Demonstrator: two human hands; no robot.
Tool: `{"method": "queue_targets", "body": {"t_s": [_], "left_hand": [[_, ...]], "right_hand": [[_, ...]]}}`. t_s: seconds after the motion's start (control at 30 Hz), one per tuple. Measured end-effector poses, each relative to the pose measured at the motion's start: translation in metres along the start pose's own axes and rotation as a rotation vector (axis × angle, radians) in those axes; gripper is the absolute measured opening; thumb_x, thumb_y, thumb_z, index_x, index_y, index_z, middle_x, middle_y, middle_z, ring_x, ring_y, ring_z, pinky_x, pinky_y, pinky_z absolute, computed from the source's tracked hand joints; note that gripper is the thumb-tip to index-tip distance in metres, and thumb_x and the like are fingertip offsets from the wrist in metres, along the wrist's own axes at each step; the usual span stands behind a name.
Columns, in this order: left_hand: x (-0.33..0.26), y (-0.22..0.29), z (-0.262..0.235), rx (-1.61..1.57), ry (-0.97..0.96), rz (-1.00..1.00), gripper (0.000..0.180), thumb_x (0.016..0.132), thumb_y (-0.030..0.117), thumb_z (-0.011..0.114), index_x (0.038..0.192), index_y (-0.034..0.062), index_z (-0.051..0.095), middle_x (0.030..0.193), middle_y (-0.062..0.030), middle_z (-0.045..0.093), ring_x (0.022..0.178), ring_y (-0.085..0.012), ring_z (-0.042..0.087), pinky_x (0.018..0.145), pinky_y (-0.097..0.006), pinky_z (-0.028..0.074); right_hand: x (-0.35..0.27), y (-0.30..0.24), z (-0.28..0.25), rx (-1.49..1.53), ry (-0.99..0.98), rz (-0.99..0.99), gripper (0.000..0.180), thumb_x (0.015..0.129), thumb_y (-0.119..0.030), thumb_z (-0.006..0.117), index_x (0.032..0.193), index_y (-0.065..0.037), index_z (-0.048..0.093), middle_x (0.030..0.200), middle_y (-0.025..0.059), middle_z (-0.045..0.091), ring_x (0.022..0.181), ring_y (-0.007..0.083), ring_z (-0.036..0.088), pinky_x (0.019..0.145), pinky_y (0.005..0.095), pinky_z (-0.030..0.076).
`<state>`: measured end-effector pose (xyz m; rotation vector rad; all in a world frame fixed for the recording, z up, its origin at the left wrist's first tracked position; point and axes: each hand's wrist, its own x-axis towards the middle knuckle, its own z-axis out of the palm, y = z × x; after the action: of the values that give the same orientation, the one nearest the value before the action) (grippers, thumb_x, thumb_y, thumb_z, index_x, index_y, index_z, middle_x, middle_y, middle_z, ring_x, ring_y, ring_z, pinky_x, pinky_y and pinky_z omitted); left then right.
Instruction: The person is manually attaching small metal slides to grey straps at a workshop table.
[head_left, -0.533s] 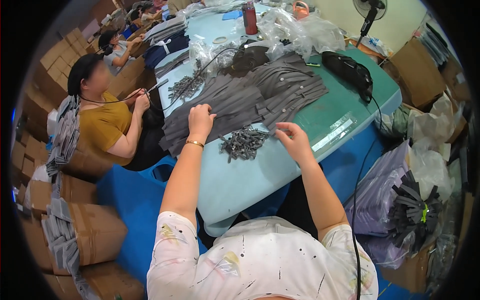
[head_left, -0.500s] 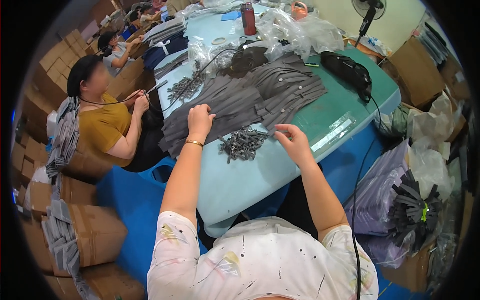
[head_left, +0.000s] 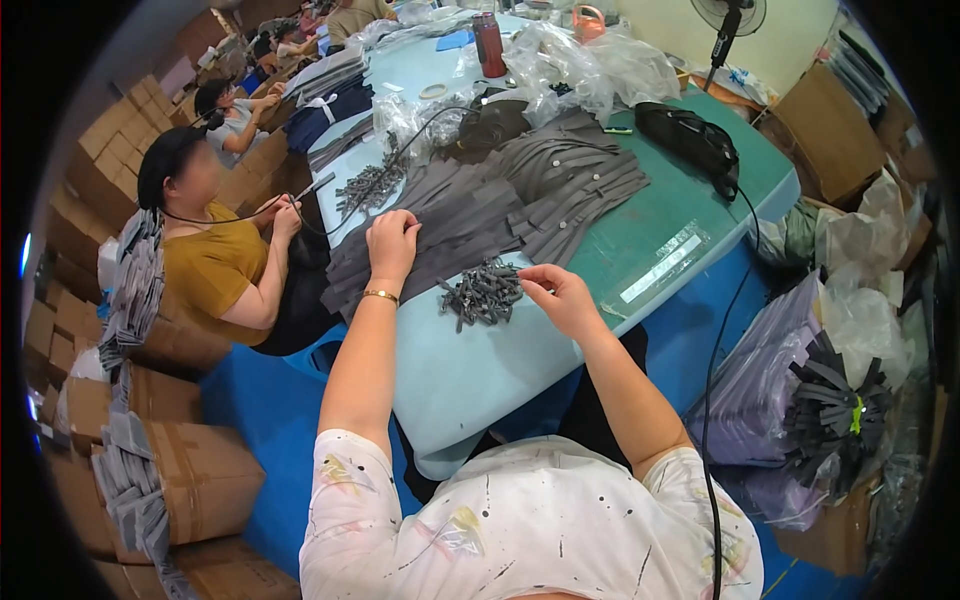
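Clips piled near both hands | right hand fingers pinched at pile edge | left hand curled, pressing grey strips flat

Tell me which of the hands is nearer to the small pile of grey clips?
Right. The right hand touches the pile of grey clips at its right edge; the left hand rests on the grey strips beyond it.

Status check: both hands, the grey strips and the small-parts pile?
Left hand flat on grey strips, nothing gripped. Right hand pinching at edge of small dark parts pile. Nothing between hands and pile.
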<state>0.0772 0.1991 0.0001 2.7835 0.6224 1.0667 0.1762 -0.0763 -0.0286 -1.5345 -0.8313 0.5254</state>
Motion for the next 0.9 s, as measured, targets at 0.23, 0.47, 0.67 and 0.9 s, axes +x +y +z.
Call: {"method": "queue_targets", "body": {"t_s": [0.23,0.47,0.67,0.9], "left_hand": [[-0.01,0.059,-0.071,-0.179,0.106,0.171,0.009,0.078,0.006,0.062,0.082,0.0072,0.054,0.074,-0.0071,0.06,0.072,-0.0276,0.055,0.068,-0.036,0.042],[-0.079,0.115,-0.133,-0.299,-0.129,0.365,0.02,0.076,0.0,0.063,0.093,0.0058,0.056,0.08,-0.0064,0.061,0.066,-0.0229,0.057,0.063,-0.033,0.045],[-0.102,0.114,-0.118,-1.108,-0.461,-0.453,0.027,0.089,0.01,0.056,0.112,-0.0005,0.045,0.084,-0.0054,0.058,0.069,-0.0084,0.055,0.061,-0.021,0.045],[-0.134,0.111,-0.076,-1.168,-0.471,-0.525,0.007,0.087,0.008,0.056,0.091,0.0018,0.058,0.077,-0.0029,0.058,0.066,-0.0114,0.055,0.06,-0.025,0.044]], "right_hand": [[0.017,-0.01,0.02,0.366,0.061,0.052,0.04,0.085,-0.017,0.062,0.12,-0.001,0.051,0.105,0.0074,0.062,0.088,0.0122,0.059,0.077,0.0248,0.047],[0.015,-0.049,0.035,0.976,-0.111,0.039,0.034,0.086,-0.008,0.061,0.117,-0.001,0.052,0.102,0.0066,0.061,0.088,0.0108,0.059,0.074,0.0242,0.048],[-0.017,-0.041,0.057,0.518,-0.161,-0.067,0.023,0.081,-0.003,0.065,0.103,0.0,0.058,0.088,0.0032,0.063,0.081,0.0077,0.059,0.071,0.0208,0.049],[-0.064,-0.034,0.049,-0.075,-0.069,-0.094,0.011,0.082,-0.007,0.064,0.09,0.0,0.064,0.074,0.0065,0.062,0.068,0.011,0.059,0.063,0.0221,0.048]]}}
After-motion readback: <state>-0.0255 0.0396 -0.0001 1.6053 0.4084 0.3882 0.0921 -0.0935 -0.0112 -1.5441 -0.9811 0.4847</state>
